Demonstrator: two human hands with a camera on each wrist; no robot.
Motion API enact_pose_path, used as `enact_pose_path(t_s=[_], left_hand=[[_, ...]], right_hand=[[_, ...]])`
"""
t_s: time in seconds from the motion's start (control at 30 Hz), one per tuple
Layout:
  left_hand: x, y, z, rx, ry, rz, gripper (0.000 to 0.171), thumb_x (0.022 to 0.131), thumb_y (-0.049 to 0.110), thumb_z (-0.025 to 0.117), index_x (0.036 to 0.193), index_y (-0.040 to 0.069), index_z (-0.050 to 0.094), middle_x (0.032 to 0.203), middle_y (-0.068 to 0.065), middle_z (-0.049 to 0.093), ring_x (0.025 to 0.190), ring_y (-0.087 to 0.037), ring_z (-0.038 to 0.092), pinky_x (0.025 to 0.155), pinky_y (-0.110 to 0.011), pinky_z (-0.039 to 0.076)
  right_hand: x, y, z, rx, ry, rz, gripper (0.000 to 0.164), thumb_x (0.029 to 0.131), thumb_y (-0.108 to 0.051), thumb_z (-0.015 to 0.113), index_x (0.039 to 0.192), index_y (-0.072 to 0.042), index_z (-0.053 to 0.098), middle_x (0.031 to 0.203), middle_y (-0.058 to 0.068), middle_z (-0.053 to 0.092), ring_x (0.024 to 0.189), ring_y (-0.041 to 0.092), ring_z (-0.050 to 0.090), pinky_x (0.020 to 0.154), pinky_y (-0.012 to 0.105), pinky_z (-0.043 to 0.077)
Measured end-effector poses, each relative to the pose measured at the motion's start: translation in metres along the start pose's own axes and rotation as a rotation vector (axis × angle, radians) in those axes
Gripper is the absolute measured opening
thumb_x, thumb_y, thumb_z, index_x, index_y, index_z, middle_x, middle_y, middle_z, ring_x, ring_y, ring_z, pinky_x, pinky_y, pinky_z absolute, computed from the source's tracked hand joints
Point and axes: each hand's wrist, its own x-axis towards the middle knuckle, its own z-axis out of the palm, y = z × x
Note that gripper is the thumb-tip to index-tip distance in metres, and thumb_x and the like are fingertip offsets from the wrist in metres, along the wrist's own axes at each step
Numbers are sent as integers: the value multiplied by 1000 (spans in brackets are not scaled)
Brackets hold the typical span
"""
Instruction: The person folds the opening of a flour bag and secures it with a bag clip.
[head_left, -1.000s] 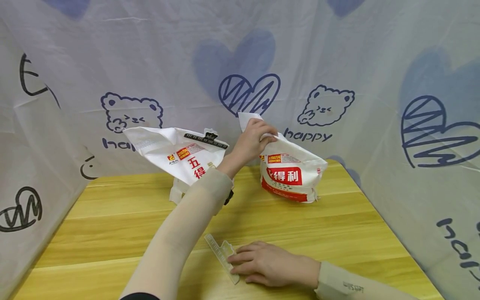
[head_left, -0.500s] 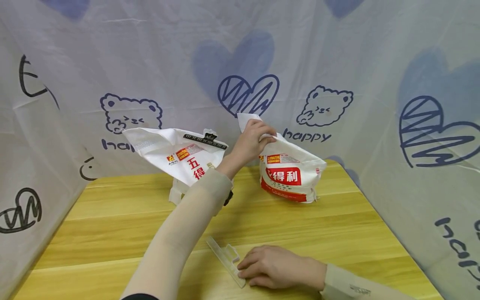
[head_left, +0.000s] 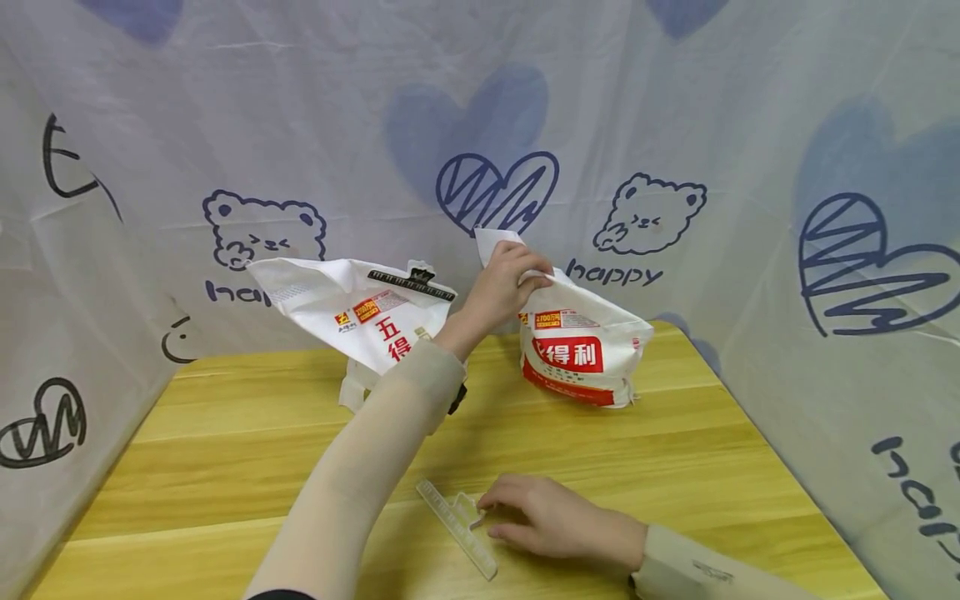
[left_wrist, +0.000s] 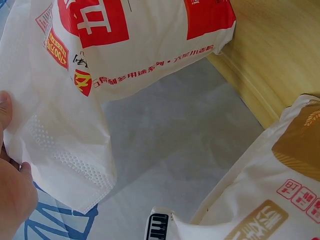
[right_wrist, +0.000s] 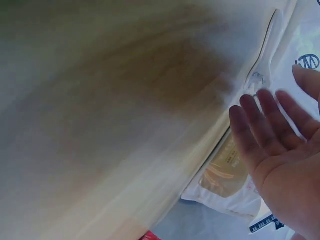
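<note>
At the back right, my left hand grips the folded top of a white and red flour bag. In the left wrist view, the fingers pinch the edge of that bag. A clear plastic sealing clip lies diagonally on the table, its handle facing right. Just right of the handle is my right hand, thumb and fingers apart; whether a fingertip touches the clip is hard to tell. The right wrist view has its fingers extended, holding nothing, with the clip beyond them.
Another flour bag stands at the back left, a black sealing clip across its top. My left forearm hides part of that bag and a black piece beside it. Patterned cloth surrounds the wooden table.
The clear clip has shifted slightly right and nearer to me. My right fingers have come off its lower end and stand by its handle, spread. The left hand keeps its hold.
</note>
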Motion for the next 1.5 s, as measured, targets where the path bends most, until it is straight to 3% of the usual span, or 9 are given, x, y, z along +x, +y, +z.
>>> enact_pose_path(t_s=[0.1,0.23,0.6,0.77,1.03,1.3,1.5], left_hand=[[-1,0,0,-2,1,1,14,98,21,72,109,13,76,112,1,71,127,-21,49,104,-32,49],[-1,-1,0,-2,5,3,14,98,21,72,109,13,76,112,1,72,127,-21,49,104,-33,49],[-1,-1,1,-3,12,7,14,98,21,73,108,13,76,112,0,72,126,-21,49,104,-32,48],[-2,0,1,0,6,6,14,98,21,72,109,13,76,112,0,72,127,-21,49,103,-32,49],[-1,1,1,0,7,-1,15,98,21,72,109,13,76,112,0,71,127,-21,49,103,-33,49],[-1,1,1,4,7,-1,14,99,21,72,109,13,76,113,0,71,128,-21,48,104,-33,48],[-1,1,0,-2,10,7,14,98,21,72,109,13,76,112,0,71,127,-22,48,103,-33,49]], right_hand=[[5,1,2,44,14,109,34,102,-31,69,130,-11,66,120,-3,69,109,7,64,94,26,55],[14,-1,2,95,33,190,37,99,-29,73,129,-8,64,117,0,69,102,8,63,90,26,55],[38,3,7,10,-3,179,40,98,-31,73,132,-10,66,116,-1,67,93,5,58,86,23,52],[43,2,7,-7,-31,183,31,98,-32,74,123,-13,72,113,-4,65,92,2,57,83,22,52],[45,0,9,5,-8,203,25,95,-28,77,114,-12,73,108,-4,65,89,2,56,82,22,52],[45,-4,8,97,14,250,24,93,-24,79,112,-10,72,106,-4,69,93,5,61,86,25,53],[43,-7,5,285,9,318,20,94,-19,78,110,-10,70,99,-6,70,87,3,61,77,22,54]])
